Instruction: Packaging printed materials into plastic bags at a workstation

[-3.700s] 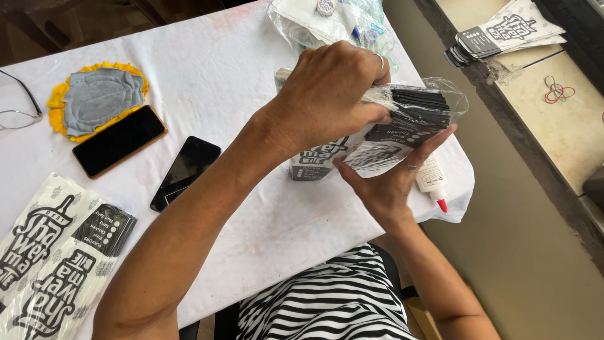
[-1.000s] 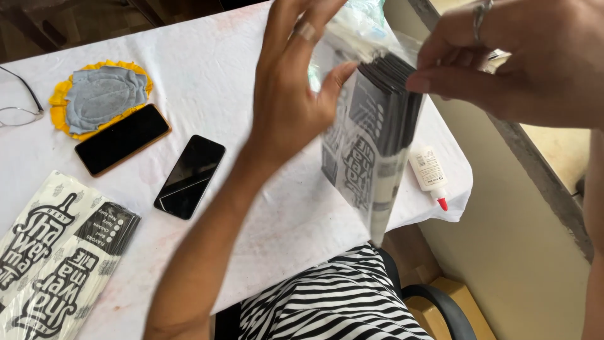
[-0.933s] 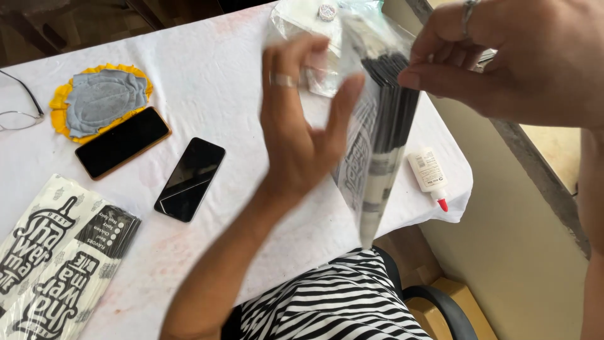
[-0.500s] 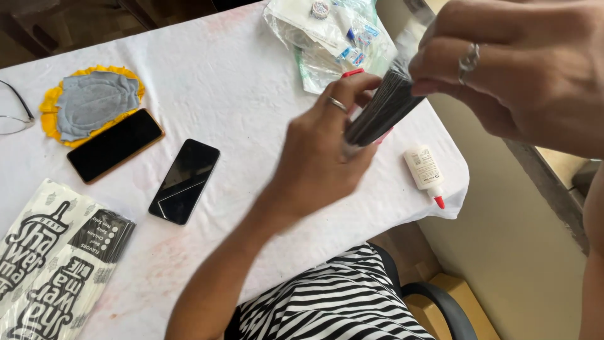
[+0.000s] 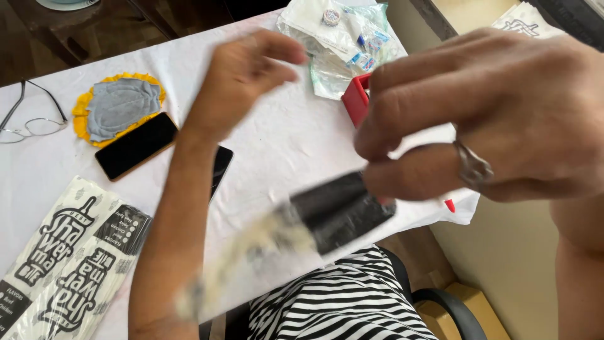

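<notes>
My right hand point(image 5: 497, 119) is close to the camera and grips one end of a stack of black-and-white printed paper sleeves point(image 5: 333, 211). The stack is blurred and slants down to the left over the table's front edge. My left hand point(image 5: 242, 72) is stretched out over the white tablecloth point(image 5: 289, 132), fingers loosely apart and holding nothing. It is nearest to a heap of clear plastic packets point(image 5: 340, 38) at the back. A red object point(image 5: 357, 101) shows just behind my right fingers, mostly hidden.
A black phone point(image 5: 135, 145) lies beside a grey pad with a yellow rim point(image 5: 116, 107). A second phone point(image 5: 220, 167) is partly under my forearm. Spectacles point(image 5: 28, 123) lie far left, more printed sleeves point(image 5: 63, 252) near left. A chair arm point(image 5: 440, 308) is below.
My left hand has let go of the stack and moved back toward the plastic packets. My right hand has swung the stack from upright down to a low slant.
</notes>
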